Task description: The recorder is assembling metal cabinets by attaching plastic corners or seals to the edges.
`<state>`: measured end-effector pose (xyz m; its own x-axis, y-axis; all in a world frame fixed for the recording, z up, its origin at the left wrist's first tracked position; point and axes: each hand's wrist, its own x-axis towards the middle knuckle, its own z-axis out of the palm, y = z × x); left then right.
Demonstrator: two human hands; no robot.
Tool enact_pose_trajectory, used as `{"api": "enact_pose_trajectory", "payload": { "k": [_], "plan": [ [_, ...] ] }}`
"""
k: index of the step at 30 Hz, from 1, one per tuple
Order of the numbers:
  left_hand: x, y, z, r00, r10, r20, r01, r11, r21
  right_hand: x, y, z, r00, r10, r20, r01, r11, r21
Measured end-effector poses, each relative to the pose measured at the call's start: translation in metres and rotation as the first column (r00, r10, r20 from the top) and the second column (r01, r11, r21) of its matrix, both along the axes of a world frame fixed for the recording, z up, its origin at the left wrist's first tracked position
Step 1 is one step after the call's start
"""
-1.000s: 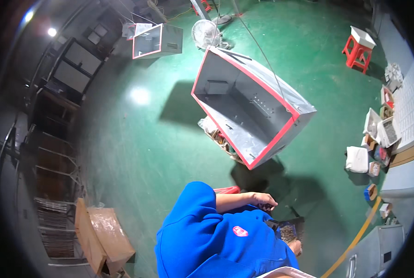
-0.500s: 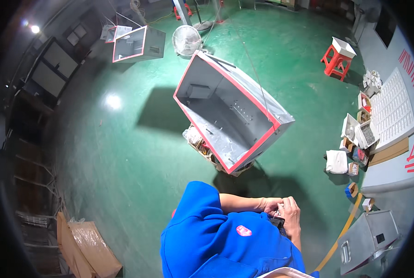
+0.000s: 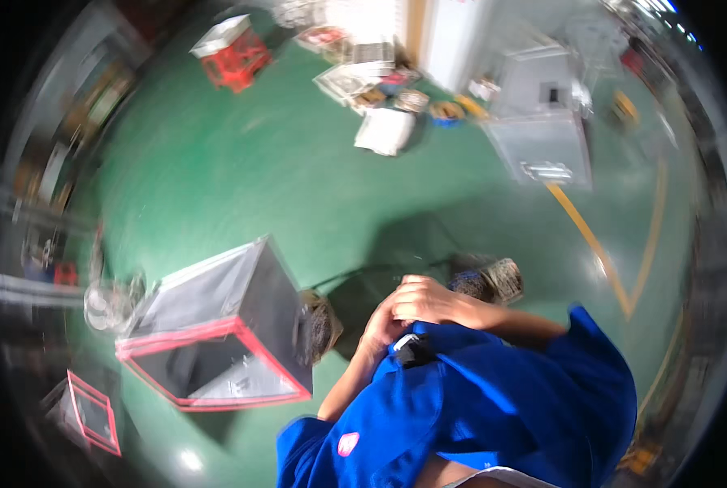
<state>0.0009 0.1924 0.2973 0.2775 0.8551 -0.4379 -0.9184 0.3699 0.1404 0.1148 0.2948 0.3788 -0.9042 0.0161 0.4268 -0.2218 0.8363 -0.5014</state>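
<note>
Both my hands meet in front of my waist, fingers curled in against each other. My left hand (image 3: 380, 327) comes from the lower left, and my right hand (image 3: 419, 299) lies partly over it from the right. Whatever is between the fingers is hidden and blurred. Just below them, a small black and white item (image 3: 412, 350) rests against my blue jacket (image 3: 494, 390). To the left of my hands, and apart from them, a grey metal cabinet (image 3: 270, 305) with a red-edged open front is tilted above the floor.
Beyond my hands, a blurred dark-topped brownish object (image 3: 503, 281) is on the green floor. Farther off are a grey metal box (image 3: 534, 150) with a handle, a white bag (image 3: 384, 130) and a red stool (image 3: 237, 67). At left, a fan (image 3: 110, 305) and a smaller red-edged cabinet (image 3: 93, 411).
My view has swung to the right, so the cabinet now appears at lower left and the grey box at upper right. My hands remain together at my waist.
</note>
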Motion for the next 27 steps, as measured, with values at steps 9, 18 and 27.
{"api": "enact_pose_trajectory", "payload": {
  "k": [9,18,27],
  "plan": [
    [0.005,0.043,0.013,0.950,-0.236,-0.206,0.235,0.972,-0.028,0.096,0.131,0.006,0.891,-0.333,0.310,0.433,0.414,-0.801],
    [-0.005,0.090,0.001,0.940,-0.296,-0.171,0.284,0.955,-0.089,0.233,0.267,-0.003,0.406,-0.906,0.122,0.013,-0.128,-0.992],
    [-0.009,0.100,0.006,0.940,-0.306,-0.153,0.273,0.940,-0.203,0.255,0.325,-0.009,-0.056,-0.997,0.049,0.159,-0.057,-0.986]
  ]
}}
